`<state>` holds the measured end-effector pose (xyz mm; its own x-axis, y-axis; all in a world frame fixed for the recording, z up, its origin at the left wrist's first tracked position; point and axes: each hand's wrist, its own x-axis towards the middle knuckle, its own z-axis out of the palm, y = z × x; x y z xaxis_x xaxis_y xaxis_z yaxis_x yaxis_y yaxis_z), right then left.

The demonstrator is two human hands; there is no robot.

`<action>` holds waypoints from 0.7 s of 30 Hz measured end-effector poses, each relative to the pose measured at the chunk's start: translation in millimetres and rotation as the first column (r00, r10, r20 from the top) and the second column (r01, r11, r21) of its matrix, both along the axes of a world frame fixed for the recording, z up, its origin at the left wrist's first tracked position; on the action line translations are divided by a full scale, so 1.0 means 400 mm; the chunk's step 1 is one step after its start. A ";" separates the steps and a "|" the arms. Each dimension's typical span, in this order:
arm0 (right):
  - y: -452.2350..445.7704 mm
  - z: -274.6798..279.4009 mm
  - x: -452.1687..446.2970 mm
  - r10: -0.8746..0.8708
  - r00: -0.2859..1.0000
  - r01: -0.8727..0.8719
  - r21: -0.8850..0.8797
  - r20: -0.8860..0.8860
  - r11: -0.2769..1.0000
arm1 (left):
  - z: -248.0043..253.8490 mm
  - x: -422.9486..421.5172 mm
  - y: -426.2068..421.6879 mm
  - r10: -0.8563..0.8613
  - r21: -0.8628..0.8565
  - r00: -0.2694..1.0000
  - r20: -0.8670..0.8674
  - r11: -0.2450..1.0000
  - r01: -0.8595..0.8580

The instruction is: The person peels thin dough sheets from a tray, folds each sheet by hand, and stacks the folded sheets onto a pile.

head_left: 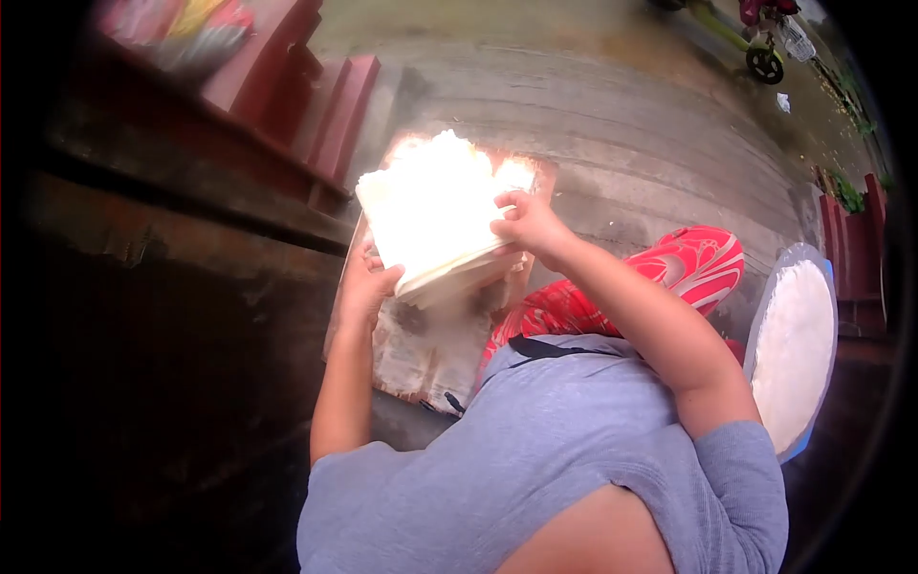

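Observation:
A stack of thin white sheets (430,215), glaring and washed out by light, is tilted between my two hands. My left hand (363,287) grips its near left corner, thumb on top and fingers at the edge. At the right edge, my right hand (531,228) pinches the stack with bent fingers. Under it lies a worn wooden board (406,359) dusted pale. What the sheets are made of I cannot make out. More white material glows at the far side of the board, too bright to tell apart.
To my right stands a blue-edged container (792,354) filled with something white. Dark red wooden pieces (342,120) are at the left, with colourful bags (196,29) beyond. A wheeled vehicle (763,62) stands far right. My red patterned trouser leg (684,268) is beside the board.

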<state>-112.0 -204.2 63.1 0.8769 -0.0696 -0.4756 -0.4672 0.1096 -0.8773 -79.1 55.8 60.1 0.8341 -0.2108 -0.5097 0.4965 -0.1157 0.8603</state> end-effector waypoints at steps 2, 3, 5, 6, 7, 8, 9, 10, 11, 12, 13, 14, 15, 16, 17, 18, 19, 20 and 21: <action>-0.011 0.016 -0.019 -0.004 1.000 0.003 -0.014 -0.011 1.000 | 0.032 -0.020 -0.031 -0.329 0.767 0.823 0.464 0.613 -0.188; -0.021 0.023 -0.030 0.076 0.993 -0.042 -0.340 0.087 0.939 | 0.045 -0.031 -0.046 -0.411 0.752 0.710 0.572 0.609 -0.252; -0.053 0.046 -0.065 0.144 0.968 0.009 -0.607 0.204 0.795 | 0.071 -0.048 -0.084 -0.455 0.689 0.609 0.650 0.691 -0.219; -0.084 0.070 -0.083 0.103 0.974 0.046 -0.615 0.204 0.787 | 0.085 -0.053 -0.115 -0.468 0.612 0.499 0.730 0.773 -0.170; -0.128 0.100 -0.111 0.114 0.956 0.047 -0.522 0.272 0.852 | 0.105 -0.068 -0.148 -0.467 0.579 0.469 0.749 0.806 -0.122; -0.183 0.135 -0.152 0.104 0.934 0.058 -0.432 0.342 0.900 | 0.118 -0.083 -0.177 -0.514 0.592 0.405 0.756 0.801 -0.091; -0.230 0.178 -0.199 0.018 0.918 0.159 -0.410 0.396 0.898 | 0.135 -0.101 -0.209 -0.534 0.585 0.361 0.765 0.810 -0.042; -0.287 0.195 -0.242 -0.062 0.877 0.261 -0.366 0.476 0.893 | 0.137 -0.111 -0.234 -0.542 0.567 0.316 0.779 0.824 0.014; -0.344 0.213 -0.292 -0.146 0.829 0.412 -0.413 0.540 0.812 | 0.144 -0.120 -0.256 -0.560 0.568 0.298 0.773 0.820 0.068; -0.402 0.230 -0.346 -0.209 0.767 0.546 -0.445 0.607 0.710 | 0.153 -0.128 -0.281 -0.580 0.572 0.269 0.769 0.812 0.114; -0.468 0.230 -0.407 -0.257 0.752 0.597 -0.463 0.607 0.655 | 0.148 -0.134 -0.303 -0.566 0.544 0.237 0.789 0.824 0.157; -0.543 0.209 -0.475 -0.370 0.705 0.684 -0.440 0.605 0.583 | 0.148 -0.138 -0.325 -0.575 0.537 0.224 0.787 0.817 0.210; -0.614 0.182 -0.545 -0.470 0.644 0.757 -0.410 0.604 0.509 | 0.147 -0.145 -0.350 -0.580 0.527 0.218 0.785 0.810 0.257; -0.682 0.149 -0.628 -0.536 0.657 0.753 -0.508 0.530 0.420 | 0.148 -0.149 -0.372 -0.588 0.523 0.216 0.779 0.801 0.292; -0.760 0.086 -0.721 -0.542 0.694 0.687 -0.663 0.475 0.298 | 0.151 -0.154 -0.399 -0.596 0.522 0.198 0.778 0.789 0.325; -0.793 0.070 -0.808 -0.576 0.742 0.542 -0.812 0.343 0.215 | 0.154 -0.158 -0.428 -0.605 0.526 0.174 0.777 0.776 0.348; -0.830 0.029 -0.895 -0.650 0.726 0.433 -0.884 0.225 0.177 | 0.156 -0.166 -0.459 -0.595 0.497 0.177 0.784 0.773 0.394; -0.858 -0.012 -0.971 -0.708 0.697 0.285 -0.949 0.109 0.134 | 0.160 -0.178 -0.492 -0.584 0.467 0.185 0.790 0.769 0.436; -0.863 -0.033 -1.024 -0.728 0.686 0.180 -0.968 -0.003 0.173 | 0.173 -0.193 -0.530 -0.598 0.468 0.181 0.781 0.752 0.463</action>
